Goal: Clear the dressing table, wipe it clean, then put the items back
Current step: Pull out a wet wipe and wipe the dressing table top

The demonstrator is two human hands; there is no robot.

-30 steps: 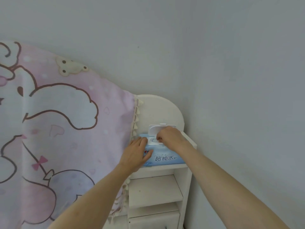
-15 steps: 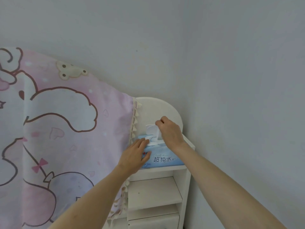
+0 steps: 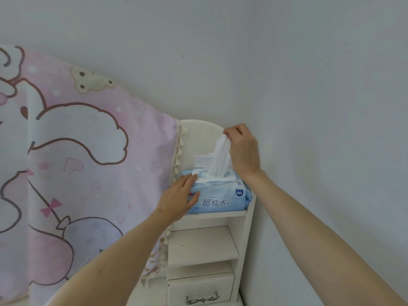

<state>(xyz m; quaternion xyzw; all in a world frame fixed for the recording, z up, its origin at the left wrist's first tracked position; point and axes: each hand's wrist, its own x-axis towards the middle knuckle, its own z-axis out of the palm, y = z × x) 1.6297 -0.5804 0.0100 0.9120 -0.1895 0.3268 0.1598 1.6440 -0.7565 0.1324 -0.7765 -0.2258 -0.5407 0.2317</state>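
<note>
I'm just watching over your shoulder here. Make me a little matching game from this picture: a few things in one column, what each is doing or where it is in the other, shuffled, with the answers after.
Things
1. wet wipe
2. left hand
3. pack lid
4. drawer

States
A. flipped open, standing up behind the opening
B. closed, at the bottom of the white shelf unit
C. pinched by the right hand, half drawn out of the pack
D. resting on the blue wipes pack, steadying it

Pairs: 1-C, 2-D, 3-A, 4-B
</note>
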